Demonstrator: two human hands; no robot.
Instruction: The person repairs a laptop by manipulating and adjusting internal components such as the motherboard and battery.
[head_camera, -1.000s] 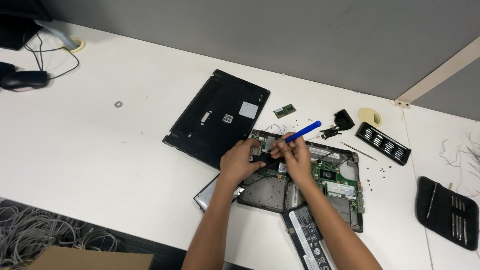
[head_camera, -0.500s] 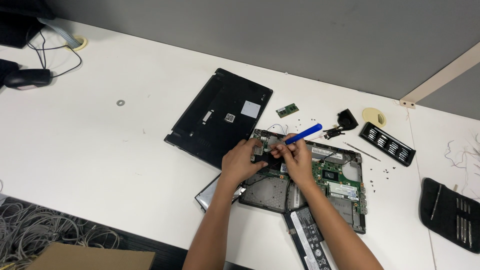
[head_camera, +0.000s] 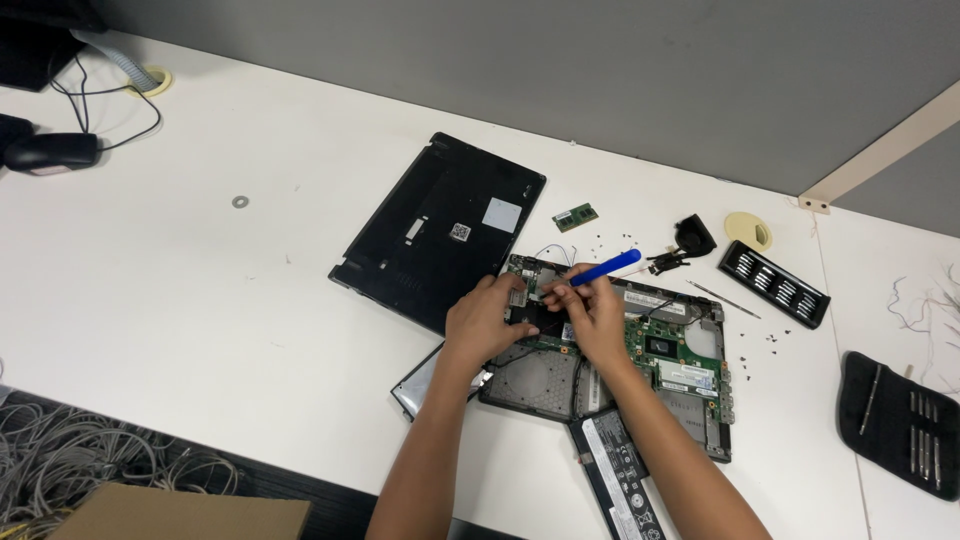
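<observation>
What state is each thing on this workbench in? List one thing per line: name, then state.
Laptop base: opened, green circuit board exposed.
Black bottom cover: removed, lying flat beside the base.
Battery: lying at the base's near edge.
Blue screwdriver: held in right hand, tip down on the board.
Left hand: resting on the base.
Tool pouch: open.

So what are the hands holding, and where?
Right hand pinches the blue-handled screwdriver near its lower end; left hand rests on the open laptop chassis, holding nothing visible.

Detached cover (head_camera: 440, 235) left of opened laptop (head_camera: 690, 370), battery (head_camera: 615, 465) before it, tool pouch (head_camera: 900, 420) far right.
</observation>
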